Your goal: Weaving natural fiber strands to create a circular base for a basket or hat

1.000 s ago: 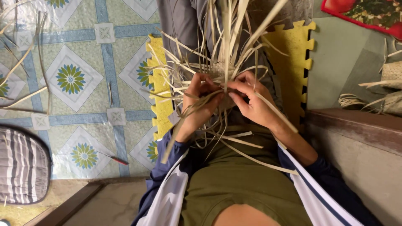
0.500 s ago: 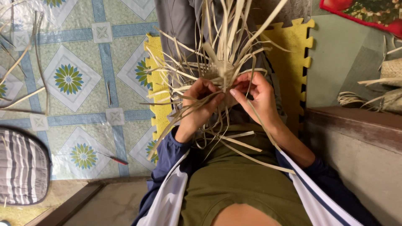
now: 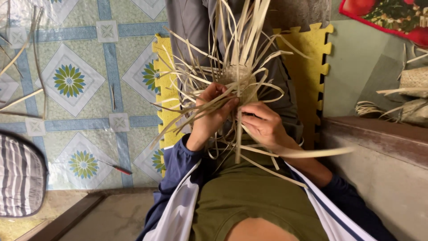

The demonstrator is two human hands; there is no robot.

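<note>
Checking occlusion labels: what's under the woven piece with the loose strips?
Under the woven piece lie grey trouser legs and a yellow foam mat on patterned floor tiles. The left hand and right hand cover its lower edge; the mat's middle is hidden.

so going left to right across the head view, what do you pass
striped cushion → patterned floor tiles → red-handled tool → left hand → right hand → yellow foam mat → wooden ledge
</note>
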